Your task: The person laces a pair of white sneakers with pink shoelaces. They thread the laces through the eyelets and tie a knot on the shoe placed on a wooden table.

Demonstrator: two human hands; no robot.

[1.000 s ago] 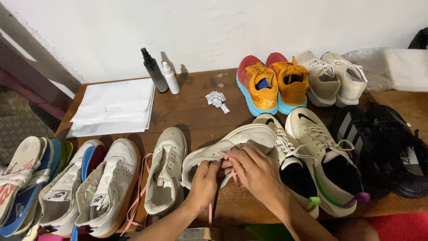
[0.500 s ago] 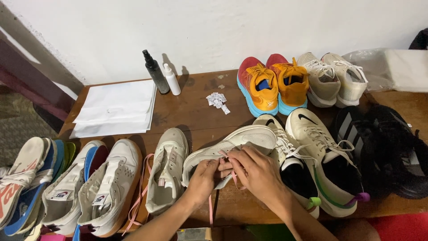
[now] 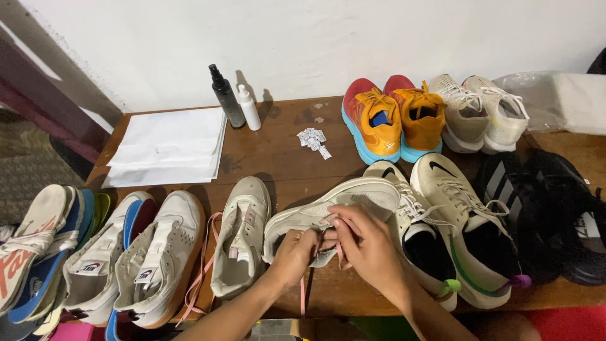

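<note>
Both hands sit at the near edge of the surface, working on one cream sneaker lying on its side, sole toward the wall. Left hand: grip pinched closed on the pink lace at the shoe's eyelet area; lace tail hangs down past the surface edge. Right hand: fingers curled closed on the same lace, just beside the left hand, partly covering the shoe opening.

Same row, to the left: matching cream sneaker upright, unlaced, with a loose pink lace lying alongside it. Further left, a white pair with gum soles, then blue-soled shoes stacked at the far left edge.

To the right of the hands: cream pair with green trim, one touching the worked shoe's toe. Beyond that, black shoes at the right end.

Mid surface: small pile of white paper packets; white sheets stacked at left.

Far side, by the wall: dark spray bottle and smaller white bottle just beside each other. Orange pair with blue soles, then a beige knit pair next to it. Clear plastic bag at the far right corner.
</note>
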